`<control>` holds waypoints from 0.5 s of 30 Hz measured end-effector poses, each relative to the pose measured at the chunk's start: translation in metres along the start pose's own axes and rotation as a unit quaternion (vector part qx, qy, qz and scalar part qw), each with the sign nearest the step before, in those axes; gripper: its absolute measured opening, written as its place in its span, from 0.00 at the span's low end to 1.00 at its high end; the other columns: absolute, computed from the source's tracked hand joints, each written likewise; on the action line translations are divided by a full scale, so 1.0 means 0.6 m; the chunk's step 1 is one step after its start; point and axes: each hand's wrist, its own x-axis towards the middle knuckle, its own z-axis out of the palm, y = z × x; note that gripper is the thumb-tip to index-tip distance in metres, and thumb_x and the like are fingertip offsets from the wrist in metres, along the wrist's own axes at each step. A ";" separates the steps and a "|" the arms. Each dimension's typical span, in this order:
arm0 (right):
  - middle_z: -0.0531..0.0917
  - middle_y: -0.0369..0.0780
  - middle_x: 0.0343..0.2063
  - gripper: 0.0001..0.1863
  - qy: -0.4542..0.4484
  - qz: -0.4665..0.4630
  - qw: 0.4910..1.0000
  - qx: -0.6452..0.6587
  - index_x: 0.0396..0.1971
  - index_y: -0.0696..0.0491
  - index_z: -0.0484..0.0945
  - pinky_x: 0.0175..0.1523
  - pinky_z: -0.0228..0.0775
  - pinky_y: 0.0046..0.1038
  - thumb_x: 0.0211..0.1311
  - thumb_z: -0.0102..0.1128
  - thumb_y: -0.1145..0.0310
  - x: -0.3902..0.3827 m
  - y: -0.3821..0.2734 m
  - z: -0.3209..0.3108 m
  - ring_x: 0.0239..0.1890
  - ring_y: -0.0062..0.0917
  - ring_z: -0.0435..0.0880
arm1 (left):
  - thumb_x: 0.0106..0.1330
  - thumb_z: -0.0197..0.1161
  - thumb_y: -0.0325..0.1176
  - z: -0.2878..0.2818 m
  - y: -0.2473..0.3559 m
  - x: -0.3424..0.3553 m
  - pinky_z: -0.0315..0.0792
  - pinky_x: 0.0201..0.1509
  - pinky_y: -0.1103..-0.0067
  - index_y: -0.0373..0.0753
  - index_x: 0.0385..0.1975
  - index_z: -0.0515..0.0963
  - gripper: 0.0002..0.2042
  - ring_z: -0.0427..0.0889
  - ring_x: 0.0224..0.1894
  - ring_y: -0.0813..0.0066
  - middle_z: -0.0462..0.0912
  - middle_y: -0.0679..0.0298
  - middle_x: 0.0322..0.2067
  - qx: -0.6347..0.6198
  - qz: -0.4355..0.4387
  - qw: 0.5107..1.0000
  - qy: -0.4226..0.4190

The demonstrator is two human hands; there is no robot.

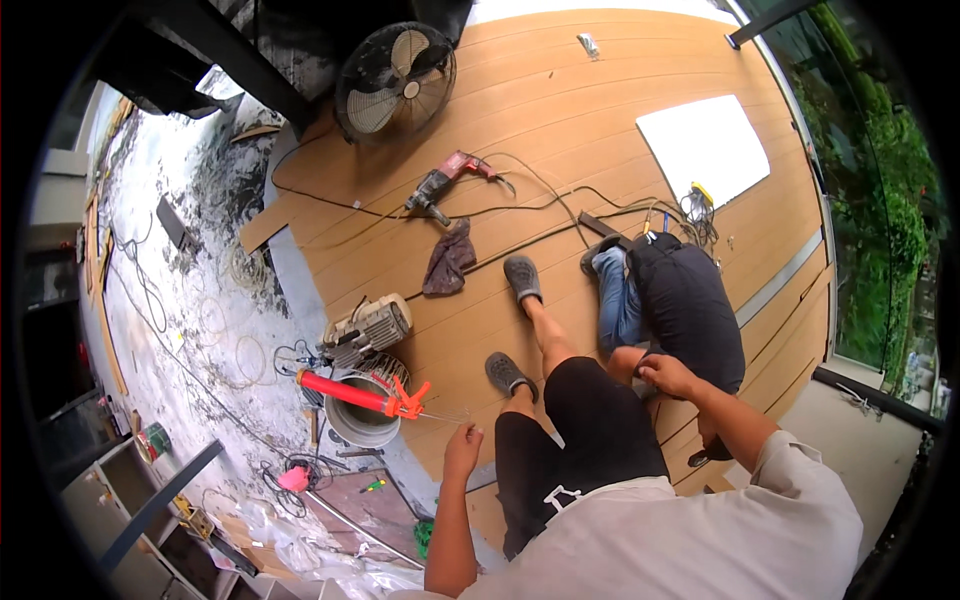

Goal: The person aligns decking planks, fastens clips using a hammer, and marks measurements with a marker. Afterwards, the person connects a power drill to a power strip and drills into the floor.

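My left hand (462, 450) is raised beside my left leg, its fingers curled together; what they hold, if anything, is too small to make out. Just beyond it, a red and orange caulking gun (345, 390) lies across the rim of a white bucket (362, 432), its thin rod pointing toward this hand. My right hand (668, 376) is over my right thigh, close to a crouching person's arm. Its fingers are closed, and I cannot see anything clearly in them. That person, in a dark top (690, 310) and jeans, bends low over the floor to my right.
A red and grey rotary hammer drill (450, 185) and a dark rag (450, 258) lie on the wood-plank floor (540, 110). A fan (396, 82) stands at the far left, near a motor unit (366, 330). Cables (530, 205) cross the planks toward a white board (705, 150).
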 end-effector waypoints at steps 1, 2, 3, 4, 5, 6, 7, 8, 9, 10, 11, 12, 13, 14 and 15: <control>0.88 0.49 0.37 0.20 0.037 -0.031 0.998 -0.029 0.46 0.60 0.84 0.50 0.77 0.39 0.68 0.57 0.58 0.049 0.010 -0.018 0.42 0.42 0.88 | 0.71 0.63 0.47 -0.019 0.017 0.042 0.77 0.53 0.67 0.35 0.54 0.80 0.22 0.87 0.47 0.54 0.87 0.47 0.42 -0.015 0.007 1.000 0.026; 0.88 0.49 0.37 0.20 0.024 -0.028 0.999 -0.029 0.45 0.60 0.84 0.50 0.77 0.40 0.68 0.57 0.57 0.116 0.027 -0.041 0.42 0.44 0.88 | 0.71 0.63 0.46 -0.039 0.032 0.082 0.77 0.54 0.67 0.34 0.54 0.79 0.22 0.86 0.47 0.55 0.86 0.47 0.43 0.003 -0.008 0.999 0.037; 0.88 0.50 0.37 0.21 0.010 -0.018 0.999 -0.026 0.44 0.59 0.85 0.50 0.77 0.41 0.68 0.57 0.56 0.177 0.045 -0.065 0.42 0.45 0.87 | 0.71 0.63 0.46 -0.058 0.047 0.125 0.77 0.54 0.67 0.34 0.54 0.79 0.22 0.86 0.47 0.55 0.86 0.47 0.43 0.003 -0.012 0.999 0.030; 0.88 0.48 0.36 0.18 -0.004 -0.010 0.997 -0.081 0.43 0.60 0.84 0.48 0.77 0.37 0.69 0.58 0.59 0.231 0.016 -0.091 0.40 0.40 0.88 | 0.71 0.63 0.46 -0.081 0.057 0.160 0.77 0.54 0.68 0.34 0.55 0.79 0.22 0.86 0.47 0.55 0.86 0.47 0.44 -0.014 -0.020 0.999 0.045; 0.88 0.46 0.35 0.15 -0.016 -0.004 0.991 -0.135 0.43 0.60 0.84 0.46 0.78 0.34 0.70 0.58 0.63 0.293 -0.024 -0.120 0.39 0.35 0.88 | 0.71 0.63 0.46 -0.102 0.068 0.198 0.77 0.54 0.69 0.34 0.55 0.79 0.22 0.86 0.48 0.56 0.86 0.48 0.44 -0.031 -0.027 0.997 0.061; 0.88 0.47 0.37 0.16 -0.017 -0.014 0.988 -0.154 0.42 0.59 0.84 0.47 0.78 0.36 0.70 0.58 0.61 0.362 -0.048 -0.140 0.41 0.38 0.88 | 0.71 0.63 0.46 -0.120 0.078 0.238 0.77 0.54 0.70 0.34 0.56 0.79 0.22 0.86 0.48 0.59 0.86 0.49 0.45 -0.048 -0.052 0.996 0.061; 0.88 0.49 0.38 0.17 -0.017 -0.023 0.984 -0.175 0.42 0.58 0.84 0.49 0.78 0.38 0.69 0.58 0.59 0.436 -0.069 -0.164 0.43 0.41 0.88 | 0.71 0.63 0.46 -0.130 0.089 0.285 0.77 0.54 0.70 0.34 0.56 0.79 0.22 0.86 0.48 0.59 0.86 0.49 0.45 -0.049 -0.057 0.995 0.058; 0.88 0.50 0.39 0.18 -0.020 -0.049 0.976 -0.210 0.43 0.57 0.85 0.50 0.77 0.40 0.68 0.57 0.57 0.519 -0.091 -0.187 0.44 0.43 0.87 | 0.71 0.63 0.44 -0.139 0.099 0.333 0.77 0.52 0.72 0.34 0.56 0.79 0.21 0.86 0.46 0.64 0.87 0.53 0.43 -0.068 -0.083 0.992 0.066; 0.88 0.52 0.40 0.20 -0.025 -0.076 0.966 -0.245 0.44 0.56 0.86 0.52 0.77 0.43 0.66 0.56 0.55 0.607 -0.116 -0.209 0.44 0.46 0.87 | 0.71 0.64 0.43 -0.143 0.102 0.384 0.77 0.50 0.75 0.34 0.56 0.79 0.21 0.85 0.43 0.69 0.87 0.56 0.42 -0.086 -0.112 0.987 0.075; 0.88 0.52 0.41 0.20 -0.022 -0.063 0.973 -0.223 0.44 0.55 0.86 0.52 0.77 0.43 0.66 0.56 0.55 0.694 -0.163 -0.221 0.45 0.47 0.87 | 0.71 0.64 0.41 -0.146 0.089 0.439 0.77 0.46 0.78 0.33 0.56 0.79 0.20 0.83 0.41 0.76 0.86 0.60 0.41 -0.092 -0.141 0.984 0.061; 0.88 0.51 0.42 0.20 -0.015 -0.043 0.979 -0.201 0.45 0.53 0.86 0.52 0.77 0.43 0.66 0.55 0.55 0.774 -0.214 -0.229 0.46 0.47 0.86 | 0.71 0.64 0.41 -0.147 0.093 0.506 0.77 0.46 0.78 0.33 0.56 0.79 0.20 0.83 0.41 0.76 0.86 0.60 0.41 -0.092 -0.148 0.983 0.052; 0.87 0.51 0.42 0.19 0.017 -0.051 0.981 -0.187 0.46 0.52 0.86 0.53 0.77 0.43 0.66 0.55 0.55 0.857 -0.252 -0.236 0.46 0.47 0.86 | 0.71 0.64 0.40 -0.144 0.108 0.576 0.77 0.45 0.78 0.33 0.56 0.79 0.20 0.83 0.40 0.76 0.86 0.61 0.41 -0.143 -0.140 0.979 0.025; 0.87 0.51 0.42 0.19 0.041 -0.066 0.982 -0.174 0.46 0.51 0.86 0.53 0.77 0.43 0.67 0.54 0.55 0.946 -0.295 -0.236 0.47 0.48 0.86 | 0.71 0.64 0.40 -0.139 0.114 0.636 0.77 0.43 0.78 0.33 0.56 0.78 0.20 0.83 0.39 0.77 0.85 0.62 0.40 -0.196 -0.138 0.971 0.007; 0.87 0.51 0.41 0.19 0.044 -0.079 0.980 -0.180 0.46 0.50 0.86 0.53 0.77 0.43 0.67 0.54 0.55 1.033 -0.333 -0.240 0.47 0.48 0.85 | 0.71 0.65 0.40 -0.130 0.092 0.722 0.77 0.43 0.78 0.34 0.54 0.78 0.18 0.82 0.40 0.78 0.84 0.64 0.39 -0.161 -0.124 0.979 -0.011; 0.87 0.51 0.41 0.18 0.077 -0.069 0.982 -0.156 0.45 0.51 0.86 0.53 0.77 0.44 0.67 0.54 0.56 1.126 -0.341 -0.253 0.47 0.49 0.85 | 0.71 0.65 0.40 -0.106 0.106 0.811 0.76 0.44 0.79 0.34 0.53 0.78 0.18 0.82 0.40 0.79 0.84 0.65 0.39 -0.213 -0.117 0.970 -0.025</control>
